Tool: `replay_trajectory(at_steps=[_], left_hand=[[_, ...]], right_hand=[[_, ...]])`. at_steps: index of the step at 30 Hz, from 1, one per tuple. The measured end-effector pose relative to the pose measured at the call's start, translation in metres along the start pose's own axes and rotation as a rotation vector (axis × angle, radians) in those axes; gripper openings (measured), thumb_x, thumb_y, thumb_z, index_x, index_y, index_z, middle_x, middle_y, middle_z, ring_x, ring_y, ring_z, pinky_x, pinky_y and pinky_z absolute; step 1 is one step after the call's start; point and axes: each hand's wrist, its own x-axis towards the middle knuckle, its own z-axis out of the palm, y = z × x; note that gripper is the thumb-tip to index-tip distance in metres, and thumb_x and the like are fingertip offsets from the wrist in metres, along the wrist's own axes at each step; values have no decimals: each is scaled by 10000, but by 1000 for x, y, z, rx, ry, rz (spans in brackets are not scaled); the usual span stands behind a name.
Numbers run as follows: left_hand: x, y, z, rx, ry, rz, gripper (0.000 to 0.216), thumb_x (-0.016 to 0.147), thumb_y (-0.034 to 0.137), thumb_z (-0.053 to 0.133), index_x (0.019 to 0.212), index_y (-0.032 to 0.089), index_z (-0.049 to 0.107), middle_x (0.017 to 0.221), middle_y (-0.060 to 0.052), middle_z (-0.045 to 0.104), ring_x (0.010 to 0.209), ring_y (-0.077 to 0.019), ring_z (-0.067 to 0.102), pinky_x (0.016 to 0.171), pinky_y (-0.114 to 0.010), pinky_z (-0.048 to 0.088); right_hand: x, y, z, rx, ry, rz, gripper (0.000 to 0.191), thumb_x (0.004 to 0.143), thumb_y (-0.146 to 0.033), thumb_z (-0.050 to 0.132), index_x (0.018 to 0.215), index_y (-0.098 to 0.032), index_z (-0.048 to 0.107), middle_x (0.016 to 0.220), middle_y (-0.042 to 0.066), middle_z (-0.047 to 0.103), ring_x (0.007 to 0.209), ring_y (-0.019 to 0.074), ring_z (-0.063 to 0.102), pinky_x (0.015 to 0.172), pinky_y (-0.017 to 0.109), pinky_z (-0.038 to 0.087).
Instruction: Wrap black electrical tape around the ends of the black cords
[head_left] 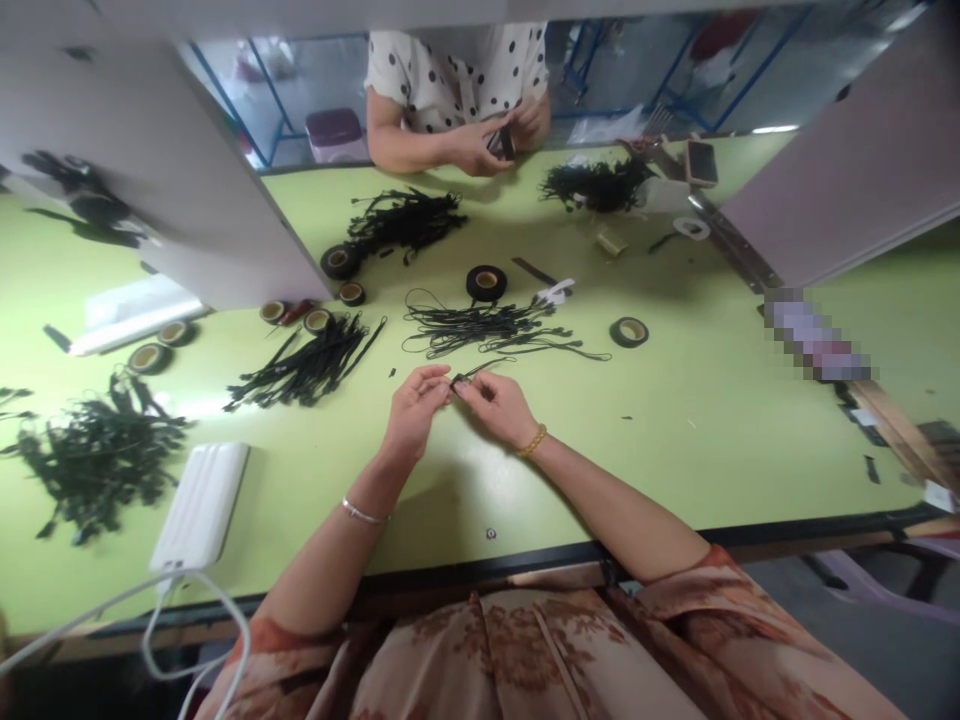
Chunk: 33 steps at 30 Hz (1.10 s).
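Pale green tabletop [675, 450] is spreading beneath both hands, and I am taking the loose pile of black cords [480, 328] as my landmark. On the near side of that pile, a small black piece [458, 383] is sitting between the two hands. Through the head camera I am seeing the right hand [495, 408] pinching it between thumb and fingers. Meanwhile the left hand [417, 408] is reaching its fingertips right up to it, though I cannot tell whether they are gripping it too. Just beyond the pile, a thick roll of black tape [486, 283] is lying flat. To the right of the pile, another tape roll [629, 331] is lying by itself. To its left, a tidier bundle of cords [307, 365] is resting, and farther left, nearer me, a white power bank [201, 505] is lying. Far beyond the pile, another person [457, 85] is holding a dark object [501, 143].
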Motion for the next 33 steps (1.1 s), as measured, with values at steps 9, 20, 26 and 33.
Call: replay_trajectory(at_steps=[9,20,26,33], left_hand=[[1,-1,1,66,19,57,342,650,267,750,955,160,639,762,13,608,644,-80,537,670,-240,461],[0,-5,1,38,-7,28,365,635,322,793,923,163,634,746,11,605,667,-95,556,678,-252,464],[0,-4,2,135,-9,126,358,654,271,787,949,173,610,758,10,618,699,-104,575,717,-243,467],[-6,-7,4,365,50,260,172,720,224,723,888,190,705,855,-33,693,795,-160,623,822,-289,485]], right_hand=[[0,-3,-1,25,0,7,432,844,-512,555,573,-204,420,552,-35,460,539,106,374,550,261,307],[1,-3,-2,52,14,32,444,834,-531,545,561,-202,427,539,-36,447,538,105,374,546,264,313],[2,1,-1,71,23,59,439,813,-503,587,538,-197,432,524,-40,433,535,103,380,549,261,318],[1,0,1,95,36,85,436,820,-503,575,536,-194,458,522,-35,439,539,110,393,548,263,328]])
